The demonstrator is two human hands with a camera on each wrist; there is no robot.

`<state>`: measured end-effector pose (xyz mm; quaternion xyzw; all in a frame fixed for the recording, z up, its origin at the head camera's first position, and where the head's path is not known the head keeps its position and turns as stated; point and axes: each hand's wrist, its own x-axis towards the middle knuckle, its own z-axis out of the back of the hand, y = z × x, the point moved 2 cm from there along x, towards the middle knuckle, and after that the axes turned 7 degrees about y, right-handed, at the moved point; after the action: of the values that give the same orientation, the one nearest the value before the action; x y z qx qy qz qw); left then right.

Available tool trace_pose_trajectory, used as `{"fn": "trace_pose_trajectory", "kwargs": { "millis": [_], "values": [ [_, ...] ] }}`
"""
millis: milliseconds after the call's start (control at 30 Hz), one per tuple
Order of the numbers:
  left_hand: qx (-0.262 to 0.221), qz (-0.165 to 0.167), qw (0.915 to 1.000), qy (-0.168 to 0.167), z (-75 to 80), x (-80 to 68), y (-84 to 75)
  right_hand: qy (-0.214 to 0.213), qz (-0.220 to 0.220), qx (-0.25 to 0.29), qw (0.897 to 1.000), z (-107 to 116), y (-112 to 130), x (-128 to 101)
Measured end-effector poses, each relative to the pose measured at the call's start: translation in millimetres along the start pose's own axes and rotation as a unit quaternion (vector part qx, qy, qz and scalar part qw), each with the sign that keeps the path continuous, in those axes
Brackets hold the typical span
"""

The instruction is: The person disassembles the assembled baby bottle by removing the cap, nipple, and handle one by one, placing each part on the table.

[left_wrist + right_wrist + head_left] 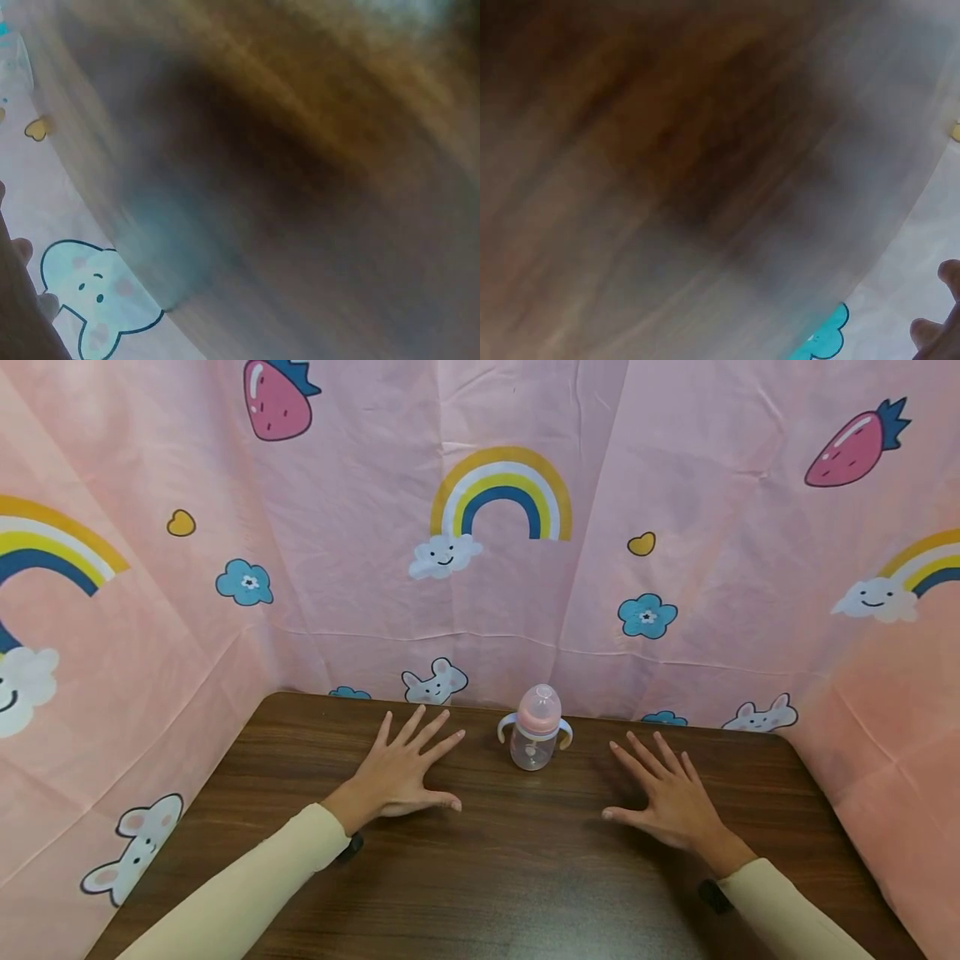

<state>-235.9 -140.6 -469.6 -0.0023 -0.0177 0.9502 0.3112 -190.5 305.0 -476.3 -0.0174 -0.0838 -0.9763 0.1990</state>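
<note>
A baby bottle (536, 731) with a pink collar, a clear domed cap and two side handles stands upright near the back of the brown wooden table (517, 877). To its left, my left hand (401, 774) is spread palm down with the fingers straight, apart from the bottle. On the other side, my right hand (667, 799) is spread the same way, also holding nothing. Only part of the left hand's fingers (26, 300) shows at the left edge of the left wrist view. In the right wrist view, some fingertips (930, 330) appear at the lower right corner.
A pink curtain (360, 568) printed with rainbows, strawberries and white animals hangs behind the table and along both sides. A small dark device sits under each wrist, the left one (350, 847) and the right one (715, 897). The wrist views show blurred tabletop.
</note>
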Motion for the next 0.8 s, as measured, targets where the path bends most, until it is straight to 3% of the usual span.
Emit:
{"fn": "trace_pose_trajectory", "kwargs": {
  "millis": [300, 500, 600, 700, 800],
  "values": [
    [-0.027, 0.019, 0.9993, 0.019, -0.1, 9.7, 6.8, 0.003, -0.027, 0.022, 0.999, 0.5, -7.9, 10.3],
    [-0.053, 0.020, 0.9982, 0.021, 2.0, 19.9, 13.0, -0.017, -0.024, 0.069, 0.997, 4.8, -9.8, 20.7],
    [-0.090, 0.017, 0.9956, 0.021, 4.0, 27.2, 15.3, -0.015, -0.036, 0.110, 0.993, 7.7, -10.2, 26.3],
    [-0.177, 0.014, 0.9840, 0.013, 7.3, 34.8, 17.0, -0.009, -0.046, 0.183, 0.982, 11.5, -9.4, 32.4],
    [-0.299, 0.004, 0.9542, 0.005, 9.3, 42.3, 18.4, 0.000, -0.057, 0.268, 0.962, 15.7, -6.2, 38.3]
  ]
}}
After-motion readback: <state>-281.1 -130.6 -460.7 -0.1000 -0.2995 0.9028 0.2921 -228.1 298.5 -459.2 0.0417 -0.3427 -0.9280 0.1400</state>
